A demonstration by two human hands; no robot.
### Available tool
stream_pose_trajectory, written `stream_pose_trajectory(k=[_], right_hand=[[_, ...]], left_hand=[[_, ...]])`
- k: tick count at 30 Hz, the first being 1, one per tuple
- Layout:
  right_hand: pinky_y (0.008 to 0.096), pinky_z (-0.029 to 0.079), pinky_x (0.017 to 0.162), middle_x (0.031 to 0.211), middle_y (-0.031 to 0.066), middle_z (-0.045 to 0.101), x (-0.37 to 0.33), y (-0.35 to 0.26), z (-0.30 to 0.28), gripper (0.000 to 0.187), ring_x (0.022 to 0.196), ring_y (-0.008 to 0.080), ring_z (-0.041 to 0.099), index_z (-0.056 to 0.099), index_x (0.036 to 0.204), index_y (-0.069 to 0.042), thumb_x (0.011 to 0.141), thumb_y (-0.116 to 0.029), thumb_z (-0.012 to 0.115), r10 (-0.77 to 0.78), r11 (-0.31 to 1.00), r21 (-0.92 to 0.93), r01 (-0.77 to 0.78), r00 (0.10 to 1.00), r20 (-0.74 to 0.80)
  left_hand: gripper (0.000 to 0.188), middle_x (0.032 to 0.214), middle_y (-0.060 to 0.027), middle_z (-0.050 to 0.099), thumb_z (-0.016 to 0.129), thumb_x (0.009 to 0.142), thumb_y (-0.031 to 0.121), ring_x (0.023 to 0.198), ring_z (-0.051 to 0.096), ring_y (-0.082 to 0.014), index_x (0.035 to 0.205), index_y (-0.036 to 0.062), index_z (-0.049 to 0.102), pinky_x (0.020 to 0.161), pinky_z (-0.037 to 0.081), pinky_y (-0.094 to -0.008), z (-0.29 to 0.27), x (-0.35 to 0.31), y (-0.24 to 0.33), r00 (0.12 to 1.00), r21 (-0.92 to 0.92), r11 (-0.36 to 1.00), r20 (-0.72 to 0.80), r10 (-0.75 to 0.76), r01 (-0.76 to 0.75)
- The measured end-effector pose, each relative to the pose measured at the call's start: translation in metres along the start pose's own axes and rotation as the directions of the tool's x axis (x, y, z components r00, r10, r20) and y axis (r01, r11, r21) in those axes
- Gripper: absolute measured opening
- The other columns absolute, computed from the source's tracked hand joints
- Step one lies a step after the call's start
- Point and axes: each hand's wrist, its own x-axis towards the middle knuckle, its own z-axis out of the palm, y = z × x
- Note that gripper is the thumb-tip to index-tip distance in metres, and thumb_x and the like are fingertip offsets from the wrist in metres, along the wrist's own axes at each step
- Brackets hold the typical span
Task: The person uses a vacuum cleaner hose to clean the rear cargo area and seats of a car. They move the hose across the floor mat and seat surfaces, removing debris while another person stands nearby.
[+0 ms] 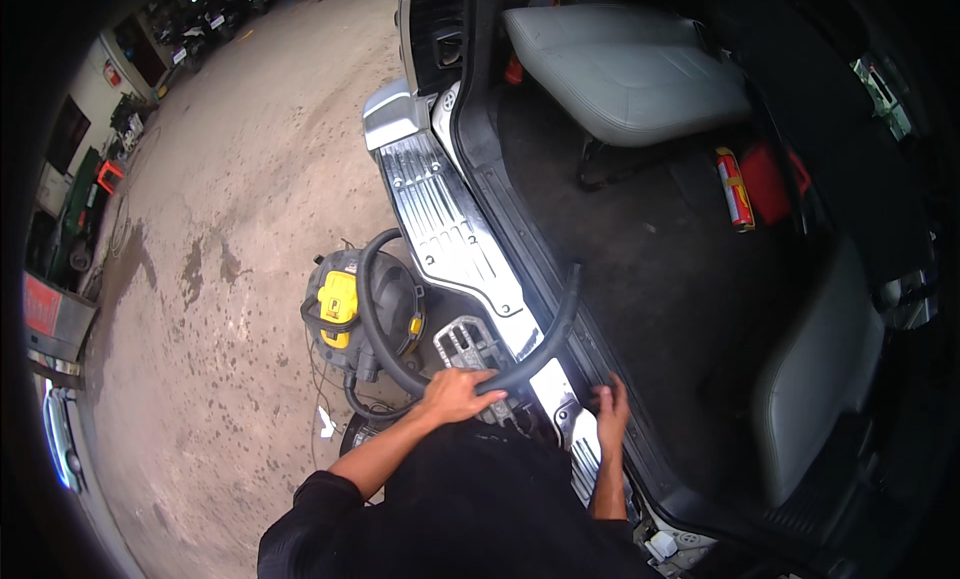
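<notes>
My left hand [458, 395] is closed around the black vacuum hose [548, 349], gripping it in front of my body. From that grip the hose curves up to the right, across the vehicle's door sill [590, 349], and its free end sits at the edge of the dark vehicle floor [640, 269]. Its other side loops back beside a black and yellow vacuum cleaner [338, 299] standing on the ground. My right hand [612, 411] is by the sill with its fingers apart, holding nothing and separate from the hose.
A shiny metal side step [450, 224] runs along the vehicle. Inside are two grey seats [640, 79] [825, 379], a red and yellow cylinder [735, 189] and a red object [770, 184]. Below the step lies a metal foot plate [462, 341]. Parked motorcycles [205, 24] stand far off on the stained concrete.
</notes>
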Motion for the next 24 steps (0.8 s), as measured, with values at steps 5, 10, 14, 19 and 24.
stream_pose_trajectory(k=[5, 10, 14, 19, 24], right_hand=[[0.0300, 0.049, 0.088, 0.117, 0.0171, 0.055, 0.016, -0.085, 0.103, 0.079, 0.104, 0.0206, 0.056, 0.009, 0.151, -0.004, 0.090, -0.012, 0.059, -0.190, 0.959, 0.219, 0.181, 0.982, 0.022], [0.0327, 0.055, 0.070, 0.109, 0.0150, 0.056, 0.028, -0.120, 0.081, 0.083, 0.078, 0.0194, 0.062, 0.011, 0.152, -0.011, 0.085, 0.002, 0.058, -0.096, 0.845, 0.535, 0.018, 0.988, 0.118], [0.0280, 0.051, 0.049, 0.082, 0.0070, 0.055, 0.027, -0.155, 0.034, 0.073, 0.055, 0.0140, 0.056, 0.017, 0.152, -0.014, 0.091, -0.005, 0.057, -0.026, 0.849, 0.526, 0.054, 0.998, -0.061], [0.0269, 0.046, 0.040, 0.078, 0.0060, 0.054, -0.005, -0.206, -0.054, 0.066, 0.048, 0.0122, 0.052, 0.025, 0.151, -0.015, 0.093, -0.008, 0.055, -0.059, 0.963, 0.222, 0.152, 0.925, -0.374], [0.0274, 0.045, 0.040, 0.075, 0.0048, 0.055, 0.015, -0.197, -0.033, 0.066, 0.046, 0.0121, 0.052, 0.033, 0.147, -0.009, 0.086, -0.005, 0.058, -0.015, 1.000, 0.006, 0.015, 0.999, -0.037]], left_hand=[[0.051, 0.077, -0.0220, 0.067, 0.067, 0.084, 0.040, 0.071, 0.068, -0.0310, 0.114, -0.0002, 0.060, 0.066, 0.052, -0.0395, 0.041, 0.044, 0.057, 0.978, -0.428, 0.883, 0.004, -0.210, 0.191], [0.063, 0.104, -0.0206, 0.061, 0.070, 0.085, 0.027, 0.094, 0.061, -0.0211, 0.128, -0.0024, 0.036, 0.079, 0.050, -0.0312, 0.043, 0.063, 0.068, 0.965, -0.864, 0.431, 0.246, -0.089, 0.261], [0.093, 0.127, -0.0258, 0.045, 0.077, 0.079, 0.032, 0.115, 0.052, -0.0311, 0.140, -0.0013, 0.016, 0.097, 0.044, -0.0399, 0.042, 0.067, 0.061, 0.830, -0.815, 0.572, 0.381, 0.406, 0.094], [0.089, 0.129, -0.0204, 0.054, 0.081, 0.065, 0.044, 0.120, 0.051, -0.0378, 0.138, 0.0122, 0.041, 0.101, 0.039, -0.0453, 0.057, 0.054, -0.017, 0.727, 0.072, 0.919, 0.637, 0.256, -0.387], [0.044, 0.102, -0.0116, 0.065, 0.075, 0.065, 0.029, 0.109, 0.057, -0.0295, 0.104, 0.0108, 0.062, 0.089, 0.042, -0.0438, 0.085, -0.001, -0.097, 0.843, 0.263, 0.897, 0.505, 0.185, -0.354]])
